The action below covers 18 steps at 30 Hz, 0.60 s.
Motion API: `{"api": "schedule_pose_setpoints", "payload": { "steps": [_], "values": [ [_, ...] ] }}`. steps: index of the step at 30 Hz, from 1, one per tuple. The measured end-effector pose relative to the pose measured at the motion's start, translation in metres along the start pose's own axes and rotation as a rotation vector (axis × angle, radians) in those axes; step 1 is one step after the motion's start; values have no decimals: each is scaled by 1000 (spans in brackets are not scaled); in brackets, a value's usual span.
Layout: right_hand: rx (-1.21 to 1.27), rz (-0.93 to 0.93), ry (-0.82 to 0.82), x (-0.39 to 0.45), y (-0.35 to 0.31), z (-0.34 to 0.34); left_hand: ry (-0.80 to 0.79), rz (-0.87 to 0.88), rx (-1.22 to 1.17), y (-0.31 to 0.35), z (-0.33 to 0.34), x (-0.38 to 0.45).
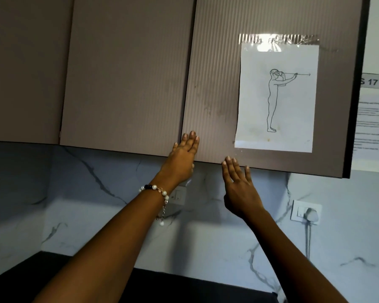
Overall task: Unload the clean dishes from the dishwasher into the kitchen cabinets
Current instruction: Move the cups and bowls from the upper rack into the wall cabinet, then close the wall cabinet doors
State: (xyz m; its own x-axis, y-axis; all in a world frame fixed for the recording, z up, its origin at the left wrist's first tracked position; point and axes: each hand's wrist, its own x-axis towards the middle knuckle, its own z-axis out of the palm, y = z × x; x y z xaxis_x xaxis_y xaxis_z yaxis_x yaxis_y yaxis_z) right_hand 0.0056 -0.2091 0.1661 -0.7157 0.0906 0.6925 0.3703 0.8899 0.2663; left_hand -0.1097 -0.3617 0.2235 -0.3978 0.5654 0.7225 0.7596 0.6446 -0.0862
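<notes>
Grey-brown ribbed wall cabinets fill the top of the view. The right cabinet door [214, 88] is closed or nearly closed. My left hand [183, 157] lies with straight fingers flat on that door's lower left corner, its thumb below the bottom edge. My right hand [239, 185] is raised just under the same door's bottom edge, fingers straight and spread, holding nothing. No dishes and no dishwasher are in sight.
A paper sheet [276, 99] with a line drawing of a standing figure is taped to the door. Two more closed cabinet doors [123, 73] lie to the left. The marble backsplash holds a wall switch [178, 196] and a socket with a plug [305, 213]. A dark countertop [173, 285] runs below.
</notes>
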Motion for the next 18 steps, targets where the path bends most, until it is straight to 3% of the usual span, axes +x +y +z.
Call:
{"api": "schedule_pose_setpoints", "payload": {
  "steps": [5, 8, 13, 18],
  "values": [
    [126, -9, -95, -13, -2, -26, -121, -26, 26, 14, -5, -15],
    [248, -21, -72, -38, 1, -36, -94, -54, -65, 36, -3, -30],
    [405, 23, 4, -112, 20, -52, 51, -115, -643, 104, 13, -75],
    [558, 229, 20, -218, 63, -84, -105, -185, -1032, 214, 31, -134]
  ]
}}
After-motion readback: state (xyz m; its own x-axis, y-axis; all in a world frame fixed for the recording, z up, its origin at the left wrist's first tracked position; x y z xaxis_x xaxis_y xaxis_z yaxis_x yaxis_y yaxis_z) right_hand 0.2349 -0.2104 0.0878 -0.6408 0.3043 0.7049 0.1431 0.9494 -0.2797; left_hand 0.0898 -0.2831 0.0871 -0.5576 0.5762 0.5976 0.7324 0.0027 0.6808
